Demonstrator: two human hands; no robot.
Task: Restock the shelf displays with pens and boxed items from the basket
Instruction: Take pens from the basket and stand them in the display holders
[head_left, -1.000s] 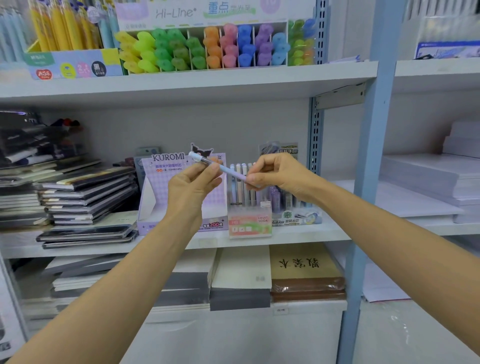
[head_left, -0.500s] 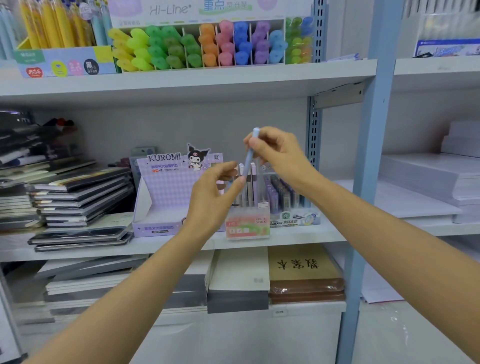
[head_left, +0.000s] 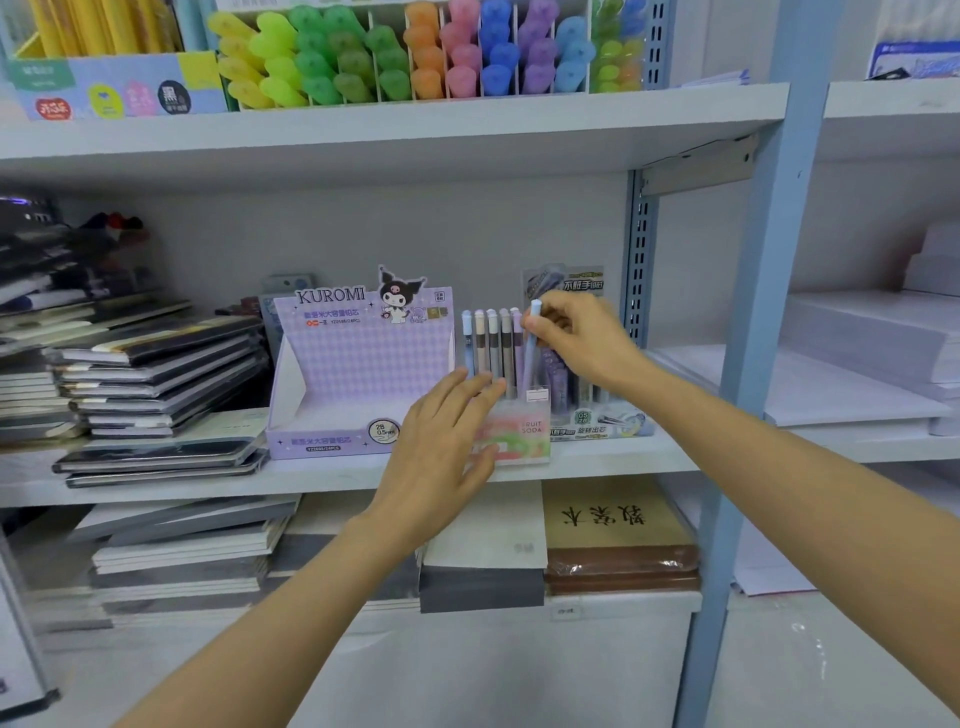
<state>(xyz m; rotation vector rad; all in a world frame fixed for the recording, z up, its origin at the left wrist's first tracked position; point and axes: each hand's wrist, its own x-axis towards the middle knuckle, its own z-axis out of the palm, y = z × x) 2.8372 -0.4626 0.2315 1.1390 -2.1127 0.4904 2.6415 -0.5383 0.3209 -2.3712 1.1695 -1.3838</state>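
- The right hand (head_left: 582, 338) pinches a pale blue pen (head_left: 530, 364) near its cap, thumb and fingertips closed on the barrel.
- The pen stands almost upright, leaning slightly, with its lower end inside the clear holder (head_left: 524, 441) on the middle shelf (head_left: 649, 460).
- It sits at the right end of the row of pens (head_left: 493, 348) already standing in that holder, just beside the last one.
- The left hand (head_left: 441, 447) lies against the holder's left front with its fingers straight. It grasps nothing and seems only to steady the holder.
- Progress, as I judge it: this pen is nearly placed and only needs seating and letting go.
- The holder looks partly filled, with several pens in one row, so more pens could probably go in.
- The Kuromi box (head_left: 358, 374) stands just left of the holder. No stock shows in its tray from this angle, so boxed items may belong there next.
- The basket is out of view, so I cannot tell how much stock is left.
- A refill display (head_left: 587, 421) stands just right of the holder, behind the right hand.
- Notebooks (head_left: 156, 374) are stacked at the shelf's left end, well apart from the work, and highlighters (head_left: 415, 52) fill the shelf above.
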